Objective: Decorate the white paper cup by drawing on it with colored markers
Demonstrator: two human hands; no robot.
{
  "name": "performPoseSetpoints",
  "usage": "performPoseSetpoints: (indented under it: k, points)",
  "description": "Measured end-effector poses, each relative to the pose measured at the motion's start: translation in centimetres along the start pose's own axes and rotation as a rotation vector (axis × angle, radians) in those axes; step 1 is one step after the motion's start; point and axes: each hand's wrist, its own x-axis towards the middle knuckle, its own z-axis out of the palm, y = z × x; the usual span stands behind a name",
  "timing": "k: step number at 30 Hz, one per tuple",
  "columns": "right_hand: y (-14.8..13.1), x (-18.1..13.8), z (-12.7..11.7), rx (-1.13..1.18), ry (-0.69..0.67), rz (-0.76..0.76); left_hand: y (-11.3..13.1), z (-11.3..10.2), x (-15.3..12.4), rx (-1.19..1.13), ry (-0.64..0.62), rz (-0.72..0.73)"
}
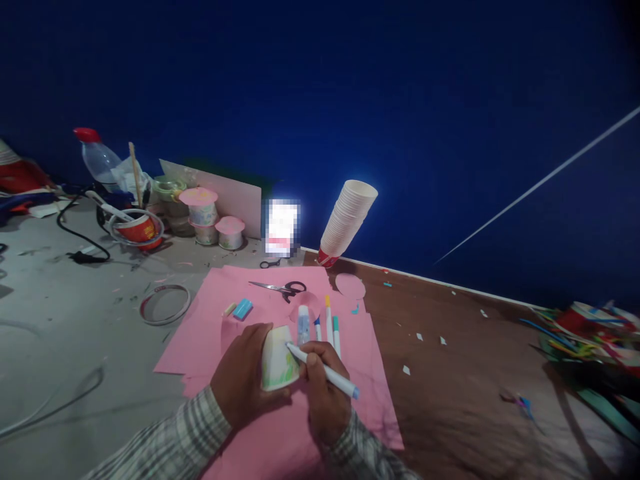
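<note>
My left hand [239,380] is wrapped round a white paper cup [278,360] that lies on its side over the pink paper sheet [210,320]. Faint green and yellow marks show on the cup's wall. My right hand [325,393] grips a white marker [325,373] with a blue end, and its tip touches the cup's side. Both sleeves are checked. Just beyond the cup lie a glue stick [303,325] and three more markers [330,323].
Scissors [283,288], a blue eraser [243,309] and a pink paper disc [350,286] lie on the sheet. A leaning stack of paper cups [346,220] stands behind. A tape ring [165,304], pink-topped cups [203,210], a red bowl [137,230] and a bottle [97,157] sit left. Coloured scraps [585,333] pile right.
</note>
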Motion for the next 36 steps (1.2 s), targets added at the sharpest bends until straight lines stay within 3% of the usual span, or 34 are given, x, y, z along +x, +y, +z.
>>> performPoseSetpoints:
  k: [19,36]
  points:
    - [0.10,-0.40,-0.27,-0.017,-0.064,-0.012,-0.20,0.21,-0.15,0.041,0.017,0.021]
    - [-0.06,-0.01,-0.27,-0.034,-0.012,-0.010,0.21,-0.20,0.14,0.032,0.020,0.031]
